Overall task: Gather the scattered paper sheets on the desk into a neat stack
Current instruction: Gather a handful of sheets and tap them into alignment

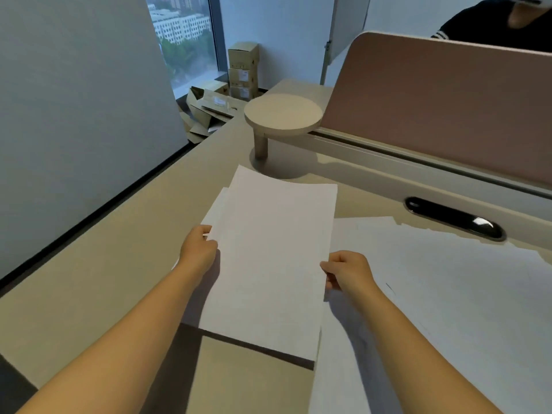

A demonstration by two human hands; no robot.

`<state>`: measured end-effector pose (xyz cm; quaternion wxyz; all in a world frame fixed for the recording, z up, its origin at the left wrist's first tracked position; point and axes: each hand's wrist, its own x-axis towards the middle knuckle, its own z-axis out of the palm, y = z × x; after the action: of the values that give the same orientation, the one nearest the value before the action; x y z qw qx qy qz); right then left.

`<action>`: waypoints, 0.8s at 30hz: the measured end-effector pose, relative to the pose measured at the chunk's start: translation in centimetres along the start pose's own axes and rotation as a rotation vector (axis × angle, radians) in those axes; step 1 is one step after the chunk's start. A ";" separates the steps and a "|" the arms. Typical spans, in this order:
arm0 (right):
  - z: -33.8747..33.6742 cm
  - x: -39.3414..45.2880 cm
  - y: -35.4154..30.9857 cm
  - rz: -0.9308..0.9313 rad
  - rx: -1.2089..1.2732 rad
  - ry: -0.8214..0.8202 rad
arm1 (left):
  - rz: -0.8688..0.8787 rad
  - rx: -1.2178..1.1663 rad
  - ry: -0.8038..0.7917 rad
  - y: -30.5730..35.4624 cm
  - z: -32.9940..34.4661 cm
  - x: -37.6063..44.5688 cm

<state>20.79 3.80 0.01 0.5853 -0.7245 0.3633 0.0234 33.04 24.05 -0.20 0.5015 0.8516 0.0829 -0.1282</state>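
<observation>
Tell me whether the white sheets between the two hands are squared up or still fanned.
Still fanned: in the held white paper sheets, a lower sheet's corner sticks out past the top one beside the left hand.

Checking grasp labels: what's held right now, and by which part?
A small stack of white paper sheets, held by its two long side edges: left hand pinches the left edge, right hand the right edge, both about mid-length.

**Room and Furnishings**

A beige desk top (89, 294) is bounded by a dusty-pink partition screen (448, 100). A round beige pedestal shelf (283, 115) is mounted near it. Brown cardboard boxes (242, 70) are stacked beneath a daylit window (182, 34). A grey-white wall panel (74, 100) is seen at left.
</observation>
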 end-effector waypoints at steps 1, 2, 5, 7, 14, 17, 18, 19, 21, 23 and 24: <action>1.2 0.6 -0.2 0.014 0.006 0.007 | -0.007 0.006 0.004 -0.5 -0.4 1.1; 2.2 1.2 -0.3 0.029 0.013 0.016 | -0.005 0.018 0.005 -0.9 -0.8 2.2; 4.8 2.5 -0.6 0.068 0.031 0.037 | 0.009 0.083 0.004 -2.2 -1.5 4.5; 6.1 3.2 -0.6 0.089 0.026 0.054 | 0.016 0.136 0.003 -3.0 -1.6 5.4; 7.1 4.1 -0.1 0.065 -0.166 0.123 | 0.088 0.469 0.091 -3.8 -1.5 5.9; 6.3 3.7 -0.1 0.025 -0.154 0.148 | 0.116 0.475 0.109 -2.9 -1.1 4.6; 5.6 3.4 0.0 0.017 -0.134 0.158 | 0.149 0.447 0.099 -2.5 -0.7 4.1; 4.8 3.1 0.1 0.010 -0.118 0.170 | 0.187 0.409 0.072 -2.1 -0.2 3.6; 2.7 2.3 0.7 -0.007 -0.122 0.193 | 0.236 0.319 -0.014 -0.9 1.1 2.0; 0.4 1.4 1.5 -0.023 -0.141 0.199 | 0.273 0.254 -0.112 0.4 2.8 0.0; -0.9 0.8 1.9 -0.033 -0.152 0.202 | 0.290 0.229 -0.157 0.9 3.8 -1.3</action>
<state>19.97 2.52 -1.68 0.4893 -0.7714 0.4057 -0.0318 31.52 20.27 -0.77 0.4194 0.8935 -0.0953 -0.1292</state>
